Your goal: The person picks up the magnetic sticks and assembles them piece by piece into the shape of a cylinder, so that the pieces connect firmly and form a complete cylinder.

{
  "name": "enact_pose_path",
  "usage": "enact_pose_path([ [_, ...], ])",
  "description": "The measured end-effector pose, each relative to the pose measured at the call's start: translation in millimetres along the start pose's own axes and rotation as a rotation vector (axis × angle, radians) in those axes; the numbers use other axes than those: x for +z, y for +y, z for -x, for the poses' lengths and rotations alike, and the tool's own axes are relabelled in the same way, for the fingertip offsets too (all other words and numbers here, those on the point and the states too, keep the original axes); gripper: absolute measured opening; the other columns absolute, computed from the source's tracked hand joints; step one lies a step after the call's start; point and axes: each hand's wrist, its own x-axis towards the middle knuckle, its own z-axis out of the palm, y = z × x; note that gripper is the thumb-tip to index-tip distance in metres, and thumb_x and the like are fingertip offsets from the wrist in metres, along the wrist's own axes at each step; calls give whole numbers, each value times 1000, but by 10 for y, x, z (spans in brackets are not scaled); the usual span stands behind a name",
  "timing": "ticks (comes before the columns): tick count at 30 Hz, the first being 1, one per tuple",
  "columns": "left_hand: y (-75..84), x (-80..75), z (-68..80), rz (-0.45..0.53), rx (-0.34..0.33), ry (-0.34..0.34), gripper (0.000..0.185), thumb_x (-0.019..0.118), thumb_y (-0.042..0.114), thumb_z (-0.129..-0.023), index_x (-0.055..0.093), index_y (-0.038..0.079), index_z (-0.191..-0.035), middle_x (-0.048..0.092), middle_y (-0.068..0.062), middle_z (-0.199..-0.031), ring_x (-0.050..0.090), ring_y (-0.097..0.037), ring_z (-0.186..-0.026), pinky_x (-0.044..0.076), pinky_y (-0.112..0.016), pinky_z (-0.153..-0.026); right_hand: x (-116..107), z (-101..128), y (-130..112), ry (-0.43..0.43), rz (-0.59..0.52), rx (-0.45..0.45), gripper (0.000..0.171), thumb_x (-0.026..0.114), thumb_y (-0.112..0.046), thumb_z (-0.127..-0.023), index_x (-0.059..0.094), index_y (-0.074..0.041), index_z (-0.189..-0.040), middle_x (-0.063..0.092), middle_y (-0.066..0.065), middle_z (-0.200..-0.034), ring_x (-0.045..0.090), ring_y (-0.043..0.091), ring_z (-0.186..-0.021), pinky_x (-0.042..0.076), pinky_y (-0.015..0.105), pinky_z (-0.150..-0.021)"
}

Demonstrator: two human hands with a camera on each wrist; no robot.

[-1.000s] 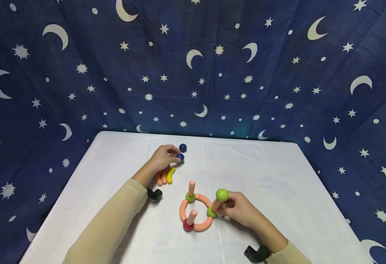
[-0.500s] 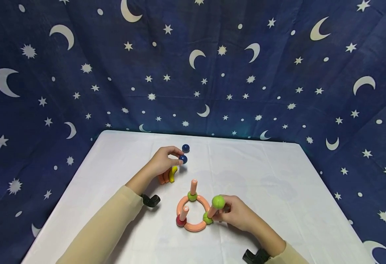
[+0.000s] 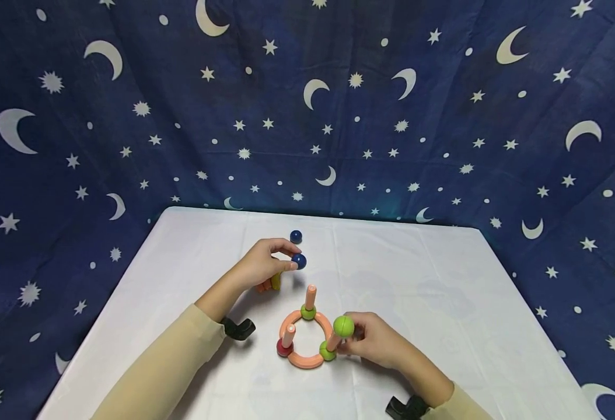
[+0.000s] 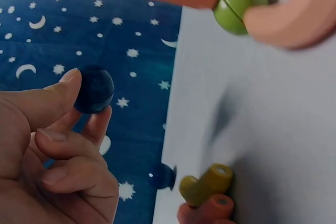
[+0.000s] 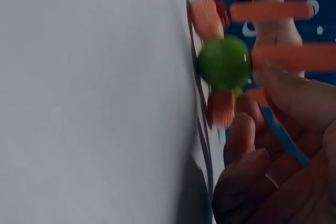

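My left hand (image 3: 262, 262) pinches a dark blue ball (image 3: 299, 261) between thumb and fingers, held above the table. In the left wrist view the ball (image 4: 95, 89) sits at the fingertips. A second blue ball (image 3: 296, 237) lies just beyond it. My right hand (image 3: 373, 341) grips an upright salmon-pink stick (image 3: 334, 340) topped by a green ball (image 3: 343, 326). That stick rises from a green ball (image 3: 327, 350) in a ring of curved pink rods (image 3: 307, 362). Two other bare sticks stand on the ring, one on a red ball (image 3: 285, 348), one on a green ball (image 3: 308, 312).
Under the left hand lie a yellow curved piece (image 3: 276, 282) and pink curved pieces (image 3: 263, 287), partly hidden. A white cloth covers the table (image 3: 418, 280). Behind it hangs a dark blue curtain (image 3: 265, 87) with moons and stars.
My left hand has lifted the blue ball and brought it right and nearer to the ring. The ring has turned clockwise in the head view, with my right hand still holding its stick.
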Motion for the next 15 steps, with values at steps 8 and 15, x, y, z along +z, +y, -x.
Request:
enact_pose_path([
  [8,135,39,97,38,55,-52,28,84,22,-95,78,23,-121,75,-6,-128,70,-31,-87,48,-30,-64,-242,-253,51,114,86,72,27,74,3,-90,78,-12,-112,73,3,-97,56,13,-77,48,24,-64],
  [15,187,67,156,91,86,-108,28,82,20,-96,78,22,-123,75,-7,-128,53,-19,-60,42,-29,-50,-252,-603,73,117,98,75,29,86,-18,-92,79,-19,-120,78,2,-114,61,19,-84,51,26,-73],
])
